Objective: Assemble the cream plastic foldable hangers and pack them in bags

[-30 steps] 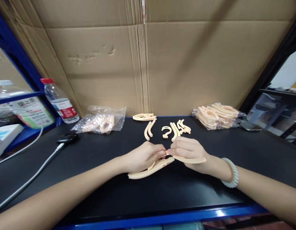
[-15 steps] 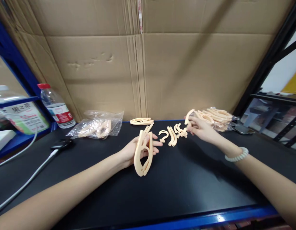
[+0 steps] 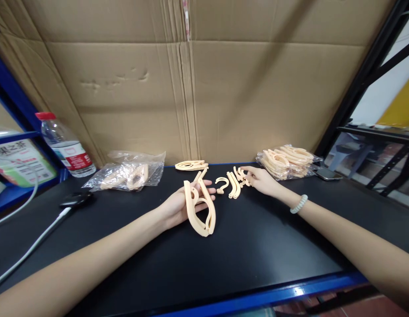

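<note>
One pale frame point(image 3: 191, 211) leans in the left hand point(image 3: 173, 209), which grips it with fingers reaching out behind; its curved arms meet at the bottom around an inner loop, and I judge it joined. Just beyond that grip, to its right, a hook point(image 3: 220, 190) and two bars point(image 3: 236, 187) lie loose, so I count those as left. The right hand point(image 3: 262, 179) touches small pieces point(image 3: 239, 172); whether it pinches one, I can't tell. Farther past the left grip lie flat frames point(image 3: 202, 165).
</note>
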Available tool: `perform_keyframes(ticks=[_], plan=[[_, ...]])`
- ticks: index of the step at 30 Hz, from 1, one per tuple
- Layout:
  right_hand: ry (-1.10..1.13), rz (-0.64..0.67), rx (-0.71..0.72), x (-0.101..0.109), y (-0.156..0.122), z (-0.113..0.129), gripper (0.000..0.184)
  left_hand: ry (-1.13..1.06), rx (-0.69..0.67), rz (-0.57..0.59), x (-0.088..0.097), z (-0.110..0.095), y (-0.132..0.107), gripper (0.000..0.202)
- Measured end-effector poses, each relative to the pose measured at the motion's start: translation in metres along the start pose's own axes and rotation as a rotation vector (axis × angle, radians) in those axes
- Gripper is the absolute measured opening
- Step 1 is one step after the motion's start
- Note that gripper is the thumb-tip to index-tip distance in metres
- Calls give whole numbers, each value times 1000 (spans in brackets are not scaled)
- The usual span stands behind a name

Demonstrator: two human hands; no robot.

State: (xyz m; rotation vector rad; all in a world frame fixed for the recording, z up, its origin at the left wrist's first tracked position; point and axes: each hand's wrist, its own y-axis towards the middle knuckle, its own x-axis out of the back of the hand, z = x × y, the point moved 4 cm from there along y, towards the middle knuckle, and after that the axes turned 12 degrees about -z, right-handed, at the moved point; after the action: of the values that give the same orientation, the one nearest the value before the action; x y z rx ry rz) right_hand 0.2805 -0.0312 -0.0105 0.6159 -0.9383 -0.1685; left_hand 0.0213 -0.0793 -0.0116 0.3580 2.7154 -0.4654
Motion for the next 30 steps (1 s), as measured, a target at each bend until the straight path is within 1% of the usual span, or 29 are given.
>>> perform_keyframes(ticks=[4, 6, 8, 10, 11, 13, 16, 19, 21, 23, 25, 26, 28, 29, 30], plan=[[-91, -48, 31, 2, -5, 4, 37, 12, -5, -31, -2, -1, -2, 19], [-115, -79, 73, 5, -8, 11, 35, 12, -4, -46, -3, -1, -3, 19], [-116, -85, 202, 7, -10, 23, 33, 9, -6, -53, -3, -1, -3, 19], [-106, -58, 343, 7, -13, 34, 31, 7, -7, -55, -2, 0, -3, 19], [-104, -34, 382, 6, -14, 36, 30, 5, -8, -57, -2, 0, -3, 19], [-110, 10, 377, 3, -14, 32, 28, 4, -7, -62, -1, 0, -3, 20], [-129, 26, 330, 1, -11, 15, 24, 2, 1, -67, 1, 0, -3, 21], [-145, 9, 295, 2, -6, 0, 23, -1, 7, -65, 1, 0, -2, 21], [-146, -34, 289, 7, -6, 2, 23, -3, 6, -62, 0, 0, -2, 22], [-99, -103, 326, 13, -11, 20, 23, -5, 7, -65, -1, -1, -2, 23], [21, -134, 429, 17, -21, 54, 26, -5, 11, -72, -3, -1, -3, 24], [96, -104, 505, 17, -28, 74, 28, -6, 12, -73, -4, -1, -4, 24], [193, 62, 690, 12, -45, 111, 28, -6, 12, -64, -6, -1, -5, 27], [217, 114, 769, 10, -52, 125, 26, -8, 10, -56, -7, -1, -5, 28], [210, 176, 817, 6, -58, 135, 22, -16, 8, -51, -7, -1, -5, 27]])
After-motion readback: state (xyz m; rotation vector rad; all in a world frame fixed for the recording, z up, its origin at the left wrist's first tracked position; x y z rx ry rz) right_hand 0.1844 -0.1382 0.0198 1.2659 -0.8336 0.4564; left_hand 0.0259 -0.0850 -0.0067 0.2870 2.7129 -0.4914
